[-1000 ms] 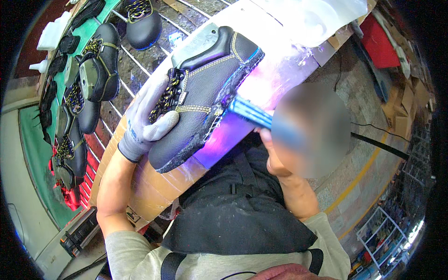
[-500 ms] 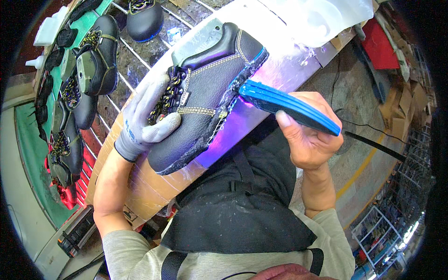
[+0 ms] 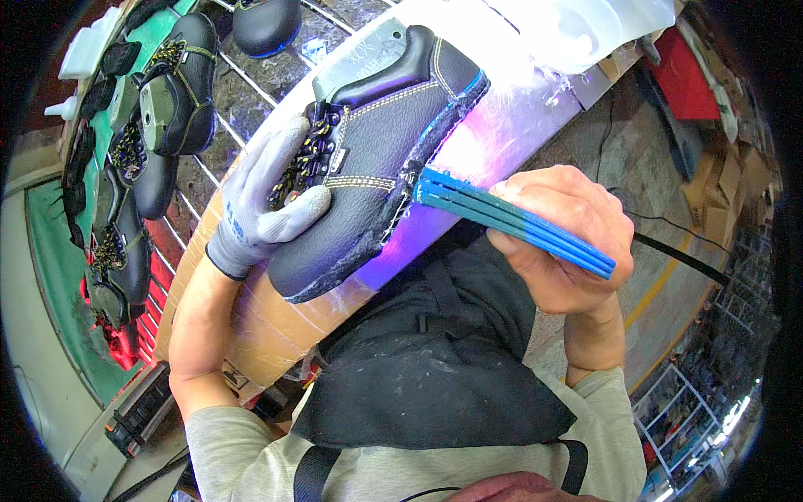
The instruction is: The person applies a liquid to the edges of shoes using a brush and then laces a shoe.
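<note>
My left hand [image 3: 261,197], in a grey glove, grips a black leather shoe [image 3: 368,146] by its laced front, thumb on one side and fingers on the other. The shoe lies on its side with its toe toward me, a grey-green last [image 3: 361,60] filling its opening. Stitching and a rough, dark border run along its sole edge. My bare right hand [image 3: 573,238] is closed around a blue ridged handle-like tool [image 3: 502,219]. The tool's far end meets the shoe's sole edge near mid-length; whether that end has bristles I cannot make out.
Under the shoe is a bench covered with cardboard [image 3: 280,330], brightly lit in white and violet. A translucent plastic tub [image 3: 573,33] stands at its far right. On the left, several black shoes [image 3: 177,105] sit by a metal-barred rack. A white bottle [image 3: 88,42] is beyond them.
My right hand has moved slightly right and the blue tool has rolled, showing more of its ridged side. Its end has shifted a little toward the toe. The shoe has moved slightly.
</note>
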A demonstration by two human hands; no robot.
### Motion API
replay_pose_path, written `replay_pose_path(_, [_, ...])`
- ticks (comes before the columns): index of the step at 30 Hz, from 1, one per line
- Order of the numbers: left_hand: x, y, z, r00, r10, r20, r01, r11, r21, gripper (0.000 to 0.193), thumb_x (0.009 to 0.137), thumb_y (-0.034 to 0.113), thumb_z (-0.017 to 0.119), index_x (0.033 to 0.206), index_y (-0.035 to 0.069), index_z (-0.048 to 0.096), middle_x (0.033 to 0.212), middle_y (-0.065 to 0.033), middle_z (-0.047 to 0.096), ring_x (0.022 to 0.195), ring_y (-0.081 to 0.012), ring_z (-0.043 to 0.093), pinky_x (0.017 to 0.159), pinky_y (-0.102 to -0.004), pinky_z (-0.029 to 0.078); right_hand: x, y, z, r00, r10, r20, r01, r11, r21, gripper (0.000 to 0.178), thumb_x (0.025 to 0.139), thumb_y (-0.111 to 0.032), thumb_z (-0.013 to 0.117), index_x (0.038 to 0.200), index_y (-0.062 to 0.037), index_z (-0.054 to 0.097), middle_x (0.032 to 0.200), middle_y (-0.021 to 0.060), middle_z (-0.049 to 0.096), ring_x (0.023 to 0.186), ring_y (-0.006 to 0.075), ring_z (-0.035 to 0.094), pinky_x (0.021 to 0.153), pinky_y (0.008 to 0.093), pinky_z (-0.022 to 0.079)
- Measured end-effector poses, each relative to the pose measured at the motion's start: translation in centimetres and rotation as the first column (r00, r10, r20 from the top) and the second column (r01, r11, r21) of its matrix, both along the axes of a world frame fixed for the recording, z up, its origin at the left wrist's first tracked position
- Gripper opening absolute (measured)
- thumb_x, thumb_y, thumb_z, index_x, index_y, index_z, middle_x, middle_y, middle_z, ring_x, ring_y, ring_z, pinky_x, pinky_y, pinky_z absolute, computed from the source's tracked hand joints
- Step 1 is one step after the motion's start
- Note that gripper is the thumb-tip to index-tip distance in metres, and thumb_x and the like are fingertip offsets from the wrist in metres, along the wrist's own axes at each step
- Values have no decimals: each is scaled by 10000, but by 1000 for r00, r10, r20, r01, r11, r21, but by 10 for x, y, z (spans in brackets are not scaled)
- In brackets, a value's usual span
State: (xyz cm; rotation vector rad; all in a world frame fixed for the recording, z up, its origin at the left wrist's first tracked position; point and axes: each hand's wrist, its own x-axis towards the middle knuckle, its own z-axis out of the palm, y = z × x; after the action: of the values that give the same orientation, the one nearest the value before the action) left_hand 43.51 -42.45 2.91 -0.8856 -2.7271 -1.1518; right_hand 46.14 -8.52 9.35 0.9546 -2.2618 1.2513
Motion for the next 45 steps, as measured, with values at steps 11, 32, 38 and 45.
replay_pose_path(11, [10,1,-2,995,80,54,-81,997,9,716,834,297,780,1404,-68,549,1440,-302,548,1339,-431,550,1137,-464,417,10,5,-14,988,-52,142,76,982,-173,173,803,28,794,957,52,718,844,147,733,726,235,708,682,331,567])
replay_pose_path(32, [-15,48,8,978,25,205,-76,967,242,645,952,296,691,1468,-36,496,1511,-259,498,1427,-373,472,1197,-432,344,61,-3,-46,864,44,501,252,825,-506,159,882,36,743,1035,64,711,989,153,713,842,196,680,767,303,541])
replay_pose_path(38, [-11,41,2,992,65,107,-80,986,145,661,930,310,718,1459,-26,509,1509,-253,504,1421,-370,480,1185,-431,360,31,11,-19,983,-53,177,89,976,-200,198,825,10,793,1001,55,714,931,135,724,818,222,685,757,319,544])
replay_pose_path(45, [-9,39,7,993,69,91,-81,987,136,657,921,313,729,1453,-11,522,1487,-249,524,1395,-380,502,1171,-432,376,11,15,-9,904,-92,418,223,935,-275,173,836,3,802,982,53,723,922,133,723,831,211,695,777,306,543])
